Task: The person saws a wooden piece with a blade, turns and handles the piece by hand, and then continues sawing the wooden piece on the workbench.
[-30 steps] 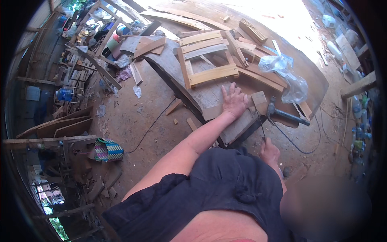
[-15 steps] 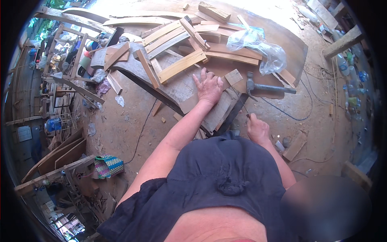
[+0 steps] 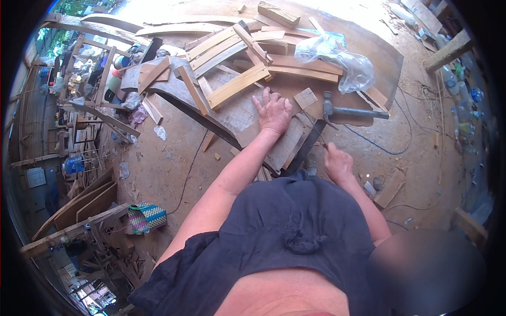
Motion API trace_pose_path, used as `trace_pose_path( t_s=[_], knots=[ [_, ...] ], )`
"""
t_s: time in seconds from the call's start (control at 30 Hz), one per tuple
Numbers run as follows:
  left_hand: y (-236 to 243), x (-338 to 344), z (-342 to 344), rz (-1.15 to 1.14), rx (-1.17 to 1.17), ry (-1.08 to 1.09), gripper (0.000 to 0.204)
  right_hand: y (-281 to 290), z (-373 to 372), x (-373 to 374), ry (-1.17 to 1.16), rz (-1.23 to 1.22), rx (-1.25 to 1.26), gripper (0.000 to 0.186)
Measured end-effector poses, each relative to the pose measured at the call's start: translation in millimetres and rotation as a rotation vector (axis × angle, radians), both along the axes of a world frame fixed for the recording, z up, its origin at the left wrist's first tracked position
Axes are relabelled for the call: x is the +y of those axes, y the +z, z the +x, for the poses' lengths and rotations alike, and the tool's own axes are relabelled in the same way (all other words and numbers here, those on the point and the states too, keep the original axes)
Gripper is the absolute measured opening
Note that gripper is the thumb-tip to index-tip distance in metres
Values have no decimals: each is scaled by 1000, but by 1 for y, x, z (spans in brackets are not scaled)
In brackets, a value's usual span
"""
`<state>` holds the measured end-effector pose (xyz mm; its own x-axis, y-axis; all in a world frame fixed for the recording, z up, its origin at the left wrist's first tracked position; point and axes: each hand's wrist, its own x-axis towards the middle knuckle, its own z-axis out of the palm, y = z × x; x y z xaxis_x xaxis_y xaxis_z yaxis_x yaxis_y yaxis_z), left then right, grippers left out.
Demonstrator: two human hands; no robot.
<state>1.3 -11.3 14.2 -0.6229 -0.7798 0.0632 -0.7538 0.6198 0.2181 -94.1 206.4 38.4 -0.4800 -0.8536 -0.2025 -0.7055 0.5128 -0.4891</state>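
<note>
My left hand presses down on a short wooden piece, its fingers bent over the far side and partly hidden. The piece's pale end sticks out to the right of that hand. Under it lies a worn, grey-brown wooden work surface. Lower right, my right hand is closed round the handle of a thin, long-bladed tool. Its narrow dark blade slants up and left to beside the wooden piece; the exact contact is too small to make out. A hammer lies just right of the piece.
Beyond my left hand rests a slatted wooden frame. Boards and a clear plastic bag lie behind. A dark cord curls right of the hammer. A woven basket sits lower left, near cluttered racks.
My right hand and the tool have shifted slightly upward, toward the wooden piece. My left hand stays put on the piece. The surroundings shift slightly with the view.
</note>
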Motion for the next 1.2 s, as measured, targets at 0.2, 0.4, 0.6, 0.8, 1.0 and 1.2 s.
trace_pose_path(
  t_s=[0.2, 0.4, 0.6, 0.8, 1.0, 1.2],
  knots=[
    [4, 4, -8, 47, -16, -30, 34, -16, -3, -57, -46, -69, 12, 14],
    [7, 5, -3, 62, -28, 15, 35, -3, 1, 11, 0, 11, -17, 14],
    [3, 3, -12, 35, 2, -42, 34, -19, -8, -58, -55, -97, 30, 15],
    [5, -1, 1, -5, -74, 22, 31, -14, 0, -7, 21, -16, -10, 17],
    [-12, 6, -7, -23, 42, 4, 33, -27, -9, -16, 38, 97, 39, 24],
    [-6, 7, 2, 86, 76, 33, 36, -38, -9, -36, 71, -38, 7, 28]
  ],
)
